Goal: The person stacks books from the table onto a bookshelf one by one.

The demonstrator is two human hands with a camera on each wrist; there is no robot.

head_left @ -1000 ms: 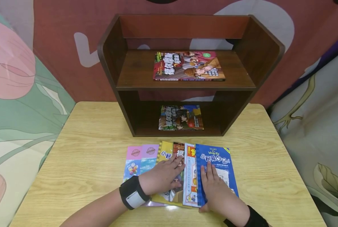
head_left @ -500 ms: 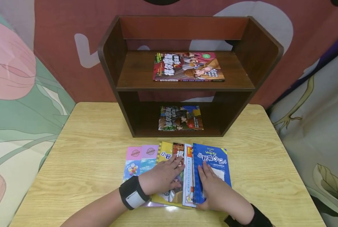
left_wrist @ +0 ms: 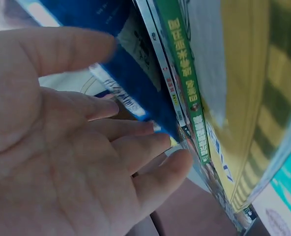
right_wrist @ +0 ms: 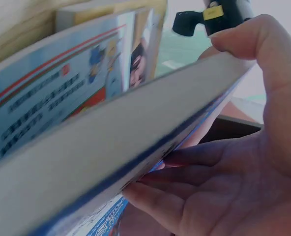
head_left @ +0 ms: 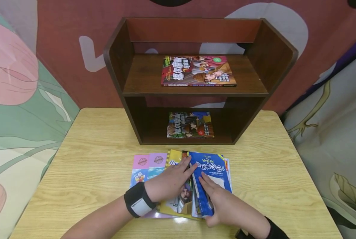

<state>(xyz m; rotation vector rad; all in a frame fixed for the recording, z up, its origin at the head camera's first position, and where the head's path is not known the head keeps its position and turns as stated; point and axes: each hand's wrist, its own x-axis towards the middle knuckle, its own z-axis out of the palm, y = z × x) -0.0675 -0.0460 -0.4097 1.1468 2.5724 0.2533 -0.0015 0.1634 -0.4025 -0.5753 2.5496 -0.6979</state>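
Observation:
My right hand (head_left: 224, 204) grips a blue paperback (head_left: 213, 166) at its lower edge, the thumb on the page block and the fingers along the cover. In the right wrist view the blue book's page edges (right_wrist: 135, 125) stand tilted above the other books. My left hand (head_left: 167, 182) lies over the fanned books with straight fingers, its fingertips at the blue book's left edge. Beneath are a yellow book (head_left: 167, 208), a book with a bearded man (head_left: 185, 198) and a white-edged book (head_left: 228, 166), mostly covered. The green spine (left_wrist: 187, 78) of a book shows in the left wrist view.
Two pink-and-blue books (head_left: 140, 167) lie at the fan's left. Behind stands a dark wooden bookshelf (head_left: 195, 94), with one comic book (head_left: 198, 71) on its upper shelf and another (head_left: 190, 124) below. All rest on a light wood table (head_left: 273, 172).
My right hand has moved left with the blue book, which now tilts and overlaps the white-edged book and the bearded-man book. My left hand has barely moved.

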